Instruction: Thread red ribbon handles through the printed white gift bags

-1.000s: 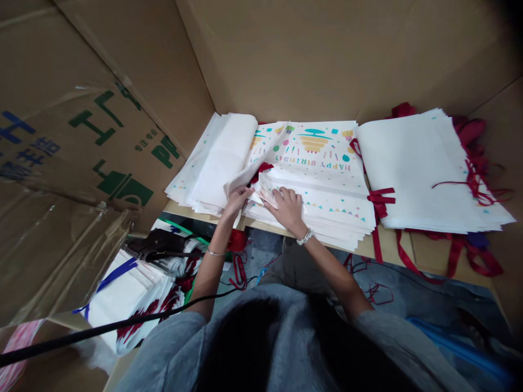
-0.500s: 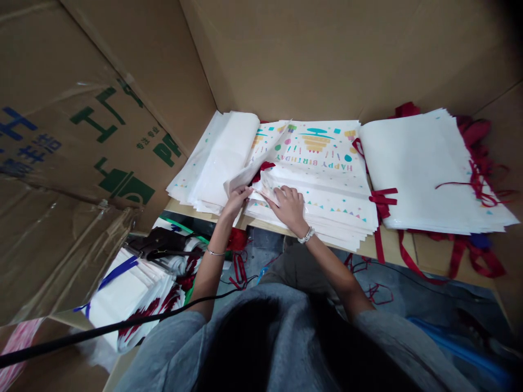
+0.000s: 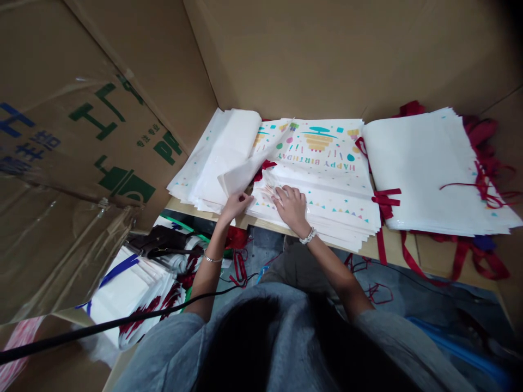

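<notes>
Left hand has dropped lower than in the earlier frames. It was up at the folded corner of the top bag; now it sits just under the flap, by the left end of the center stack. Grip: cannot tell, the fingers are partly hidden by the flap. The flap now stands wider and more open, tilted up toward the left stack, and overlaps that stack's near edge.

Right hand is released, not clenched: palm down, fingers spread on the creased top bag, slightly further right than before. No pinch visible.

Top bag lies on the center stack, its crumpled part under the right hand. The stack sits on the wood table, between the left stack and the right stack. "HAPPY BIRTHDAY" print faces up, upside down to the person, beyond the right hand.

Red ribbons trail from the right stack over the table edge. Cardboard walls back the table. Below the table on the left is a pile of bags with blue and red markings, plus a black cable across the view.

Whole scene sits slightly right of the earlier frame; the head moved, the stacks look unchanged.
</notes>
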Demonstrator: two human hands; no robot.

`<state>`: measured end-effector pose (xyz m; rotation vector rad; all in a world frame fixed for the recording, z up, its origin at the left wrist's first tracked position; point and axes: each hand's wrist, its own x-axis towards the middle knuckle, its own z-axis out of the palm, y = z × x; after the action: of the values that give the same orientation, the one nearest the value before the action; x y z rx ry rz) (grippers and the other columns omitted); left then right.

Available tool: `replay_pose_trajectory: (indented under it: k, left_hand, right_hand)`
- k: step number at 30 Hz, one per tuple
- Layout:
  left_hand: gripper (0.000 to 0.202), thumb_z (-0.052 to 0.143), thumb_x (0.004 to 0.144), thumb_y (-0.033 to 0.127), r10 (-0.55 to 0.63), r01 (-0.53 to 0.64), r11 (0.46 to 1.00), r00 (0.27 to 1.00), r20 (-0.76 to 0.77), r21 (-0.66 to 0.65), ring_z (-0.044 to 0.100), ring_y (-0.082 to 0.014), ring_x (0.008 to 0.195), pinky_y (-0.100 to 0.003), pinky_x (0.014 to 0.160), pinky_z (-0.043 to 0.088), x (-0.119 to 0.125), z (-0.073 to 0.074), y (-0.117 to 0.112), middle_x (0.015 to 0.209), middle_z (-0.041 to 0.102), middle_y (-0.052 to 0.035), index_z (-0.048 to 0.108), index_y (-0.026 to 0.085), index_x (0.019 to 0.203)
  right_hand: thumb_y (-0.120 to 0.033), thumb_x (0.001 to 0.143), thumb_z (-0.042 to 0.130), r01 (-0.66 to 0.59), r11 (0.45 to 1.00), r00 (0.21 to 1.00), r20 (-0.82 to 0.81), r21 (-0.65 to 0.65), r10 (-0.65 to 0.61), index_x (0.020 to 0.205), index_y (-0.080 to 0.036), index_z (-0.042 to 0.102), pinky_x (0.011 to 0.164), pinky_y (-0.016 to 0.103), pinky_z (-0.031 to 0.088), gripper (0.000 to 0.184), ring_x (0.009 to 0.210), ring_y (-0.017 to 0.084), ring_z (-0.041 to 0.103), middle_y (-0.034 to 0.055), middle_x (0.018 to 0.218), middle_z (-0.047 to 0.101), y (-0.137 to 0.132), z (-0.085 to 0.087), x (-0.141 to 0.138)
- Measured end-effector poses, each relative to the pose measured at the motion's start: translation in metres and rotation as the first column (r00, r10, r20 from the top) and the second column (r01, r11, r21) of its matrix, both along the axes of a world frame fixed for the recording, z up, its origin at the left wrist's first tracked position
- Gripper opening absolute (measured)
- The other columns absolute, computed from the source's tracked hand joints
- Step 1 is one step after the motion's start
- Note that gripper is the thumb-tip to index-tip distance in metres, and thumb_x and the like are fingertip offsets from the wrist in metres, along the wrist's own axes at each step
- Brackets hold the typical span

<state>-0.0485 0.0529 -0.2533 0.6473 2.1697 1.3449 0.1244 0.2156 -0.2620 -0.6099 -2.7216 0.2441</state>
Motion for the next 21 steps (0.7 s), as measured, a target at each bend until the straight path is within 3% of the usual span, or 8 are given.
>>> replay_pose_trajectory:
  k: [12,21]
  left_hand:
    - [0.034,0.087,0.074,0.044,-0.041,0.038,0.997,0.998,-0.044,-0.068,0.051,-0.0161,0.063,-0.027,0.060,0.035,0.0041,0.0038,0.0020,0.063,0.061,-0.0016,0.068,0.018,0.064]
    - [0.033,0.089,0.071,0.043,-0.033,0.039,0.999,0.982,0.189,-0.030,0.046,-0.0134,0.061,-0.026,0.058,0.032,0.0058,0.0072,0.0047,0.061,0.058,0.0002,0.069,0.018,0.063]
  right_hand:
    - [-0.046,0.110,0.040,-0.004,1.000,1.000,-0.028,-0.003,0.004,0.141,-0.023,0.064,0.095,0.043,0.033,0.045,0.120,0.031,0.047,0.0112,0.142,0.062,0.0003,-0.0026,0.0006]
    - [-0.046,0.109,0.041,-0.011,1.000,0.999,-0.030,-0.005,0.011,0.142,-0.023,0.063,0.095,0.044,0.033,0.046,0.121,0.033,0.046,0.0123,0.143,0.060,0.0002,-0.0059,0.0009]
